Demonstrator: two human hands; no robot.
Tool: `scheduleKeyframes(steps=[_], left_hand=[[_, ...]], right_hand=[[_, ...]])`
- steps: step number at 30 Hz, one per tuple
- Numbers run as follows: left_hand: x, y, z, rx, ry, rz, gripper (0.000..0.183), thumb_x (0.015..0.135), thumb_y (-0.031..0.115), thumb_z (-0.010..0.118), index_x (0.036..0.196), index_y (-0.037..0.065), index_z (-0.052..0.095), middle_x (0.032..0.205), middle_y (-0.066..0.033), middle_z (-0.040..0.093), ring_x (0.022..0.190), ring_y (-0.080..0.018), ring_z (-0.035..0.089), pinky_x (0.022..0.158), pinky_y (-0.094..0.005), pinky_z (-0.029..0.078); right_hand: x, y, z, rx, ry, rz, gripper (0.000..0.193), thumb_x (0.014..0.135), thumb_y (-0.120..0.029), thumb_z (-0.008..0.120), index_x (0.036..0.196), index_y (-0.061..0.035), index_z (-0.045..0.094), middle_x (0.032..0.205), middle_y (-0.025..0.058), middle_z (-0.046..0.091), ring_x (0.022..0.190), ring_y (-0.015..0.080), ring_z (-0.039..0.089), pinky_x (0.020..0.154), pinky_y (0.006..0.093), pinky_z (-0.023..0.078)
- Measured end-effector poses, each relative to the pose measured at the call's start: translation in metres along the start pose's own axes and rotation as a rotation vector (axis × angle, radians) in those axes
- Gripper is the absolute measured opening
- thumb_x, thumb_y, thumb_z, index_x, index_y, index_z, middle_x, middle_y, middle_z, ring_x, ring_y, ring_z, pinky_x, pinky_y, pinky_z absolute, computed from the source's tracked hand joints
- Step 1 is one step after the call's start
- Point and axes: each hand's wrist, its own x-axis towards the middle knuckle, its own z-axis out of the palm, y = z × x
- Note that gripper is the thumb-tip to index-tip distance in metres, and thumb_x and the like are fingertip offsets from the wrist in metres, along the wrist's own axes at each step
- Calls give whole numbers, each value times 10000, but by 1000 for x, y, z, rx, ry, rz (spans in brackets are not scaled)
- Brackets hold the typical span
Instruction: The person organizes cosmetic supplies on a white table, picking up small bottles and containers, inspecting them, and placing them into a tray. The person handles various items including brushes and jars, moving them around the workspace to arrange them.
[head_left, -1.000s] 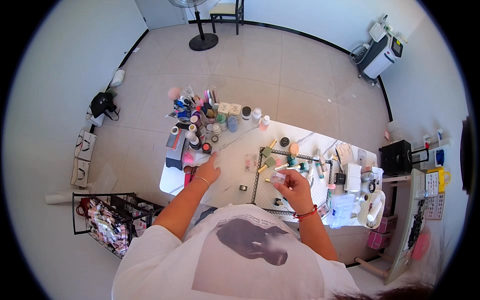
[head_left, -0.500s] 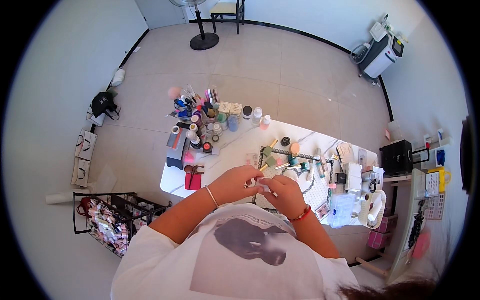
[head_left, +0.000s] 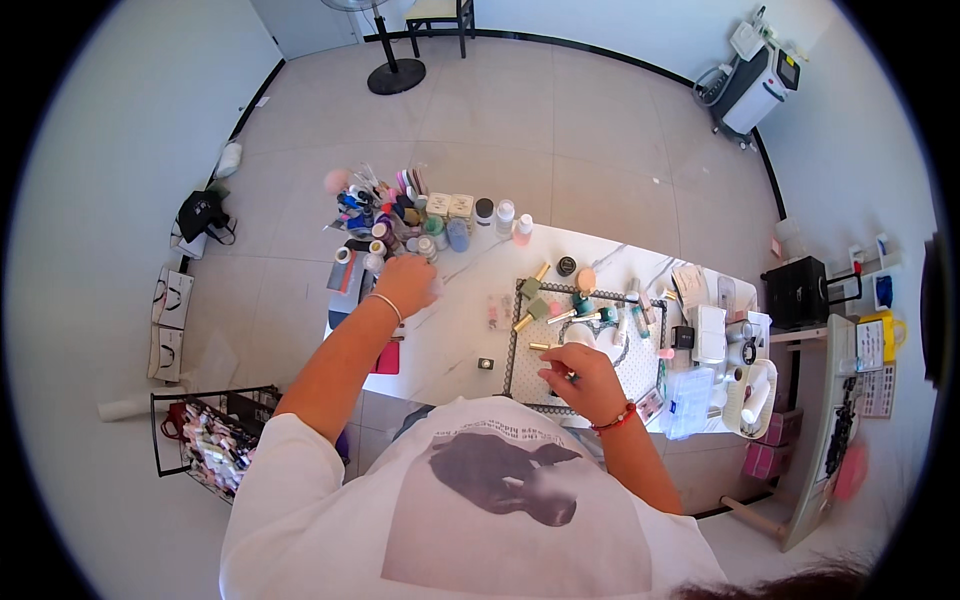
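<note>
My left hand (head_left: 408, 284) reaches to the far left of the table, beside the crowded bottles (head_left: 428, 243). Its fingers are bent, and a small pale, thin-looking thing (head_left: 437, 287) shows at their edge; I cannot make out its kind. Over the near part of a chain-edged white tray (head_left: 510, 376) is my right hand (head_left: 588, 382), its thumb and forefinger apart. A gold-coloured cap (head_left: 540, 346) shows by its fingertips, and a bit of teal (head_left: 573, 378) shows beneath the hand. Green bottles with gold caps (head_left: 532, 313) lie tilted on the tray.
A small dark square item (head_left: 485, 364) sits left of the tray. Brushes and tools (head_left: 368, 200) stand at the back left. White boxes (head_left: 708, 330) and a basket (head_left: 750, 418) crowd the right end. A wire rack of small bottles (head_left: 215, 435) stands at the left.
My hands were together over the tray's near left edge with something whitish between them. Now the left has moved far left toward the bottles, and the right has shifted a little right.
</note>
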Motion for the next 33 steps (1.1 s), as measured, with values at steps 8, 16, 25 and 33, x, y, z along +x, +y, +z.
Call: scheduleKeyframes(steps=[8,16,25,33], left_hand=[[9,-6,26,148,11,-56,240,732,259,820,937,148,761,1073,-65,634,1123,-269,577,910,-442,455],[9,-6,35,233,8,-76,251,728,250,822,957,161,768,1092,-58,624,1120,-258,563,902,-424,434],[9,-11,49,260,47,-105,139,782,169,712,903,138,774,1072,-56,633,1102,-249,565,884,-420,425],[9,-9,50,290,53,-99,136,808,147,671,896,136,774,1059,-48,639,1082,-242,570,873,-415,419]], right_hand=[[-10,8,-3,15,-5,86,177,832,-97,769,982,-28,704,764,89,639,638,207,620,606,318,499],[-11,13,-3,25,9,105,169,848,-62,759,991,8,702,779,98,658,636,173,640,611,287,511],[-8,12,-4,47,11,119,168,852,-53,757,995,12,696,791,97,666,642,170,645,614,281,514],[-10,15,-4,52,20,120,171,851,-48,759,997,15,695,791,96,665,646,168,646,615,281,515]])
